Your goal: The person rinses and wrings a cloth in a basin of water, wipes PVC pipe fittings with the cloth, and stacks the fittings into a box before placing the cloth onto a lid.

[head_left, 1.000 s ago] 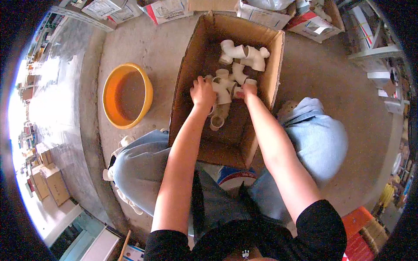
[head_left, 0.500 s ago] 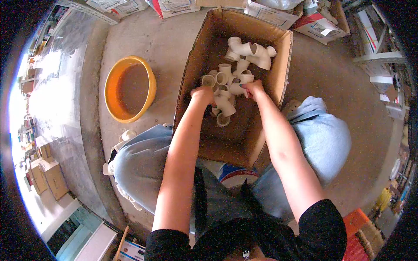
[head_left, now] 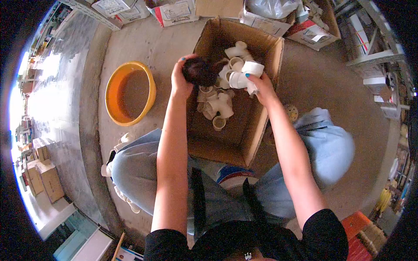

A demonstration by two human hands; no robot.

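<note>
A deep cardboard box (head_left: 220, 148) stands between the knees, with several white pipe fittings (head_left: 220, 104) loosely heaped inside. My right hand (head_left: 264, 89) grips a white pipe fitting (head_left: 244, 76) above the heap, its thumb on top. At the box's left rim, my left hand (head_left: 180, 80) curves around the outer side of a dark, rounded thing (head_left: 199, 71). What this dark thing is cannot be made out, and it hides part of the fingers and of the box.
An orange-yellow basin (head_left: 151, 98) rests on the floor to the left. Opened cartons (head_left: 176, 13) line the top of the view, one holding a clear plastic bag (head_left: 274, 8). Shelving (head_left: 376, 54) runs along the right. A red thing with brush-like bristles (head_left: 357, 235) lies at lower right.
My left hand has risen from the fittings to the left rim, beside a dark thing that was not visible before. My right hand has lifted a white fitting clear of the heap.
</note>
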